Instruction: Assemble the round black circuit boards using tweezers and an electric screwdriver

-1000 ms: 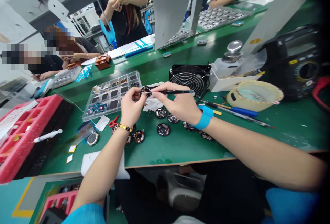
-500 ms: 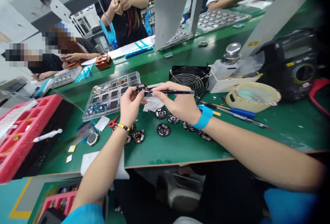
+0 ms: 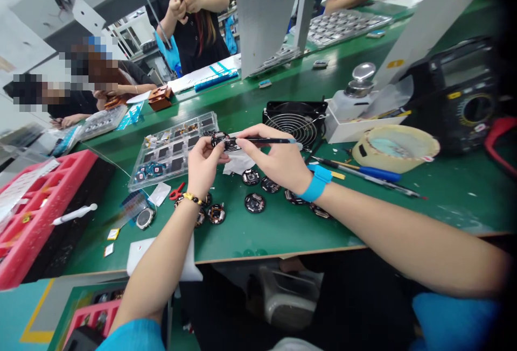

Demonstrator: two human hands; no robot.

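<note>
My left hand [image 3: 204,160] is closed on a small round black circuit module [image 3: 219,139], raised above the table. Pinched in my right hand [image 3: 278,160] is a pair of slim dark tweezers [image 3: 269,140], its tip at the module. Fingers hide part of the module, so fine contact at the tip cannot be made out. Below my hands lie several similar round modules [image 3: 254,203] on the green table [image 3: 234,240]. A crumpled white tissue [image 3: 239,163] sits just behind them. Left of my left hand is a clear compartment tray [image 3: 169,152] with dark square parts.
A black fan [image 3: 294,125] stands behind my right hand. Farther right are a white box with a pump bottle [image 3: 361,84], a yellowish round dish [image 3: 396,149] and pens [image 3: 379,174]. A red foam tray [image 3: 48,189] lies left. Co-workers [image 3: 194,12] sit or stand opposite.
The whole view has shifted slightly. Both hands keep their hold on the module and the tweezers, with only a slight movement at the tool.
</note>
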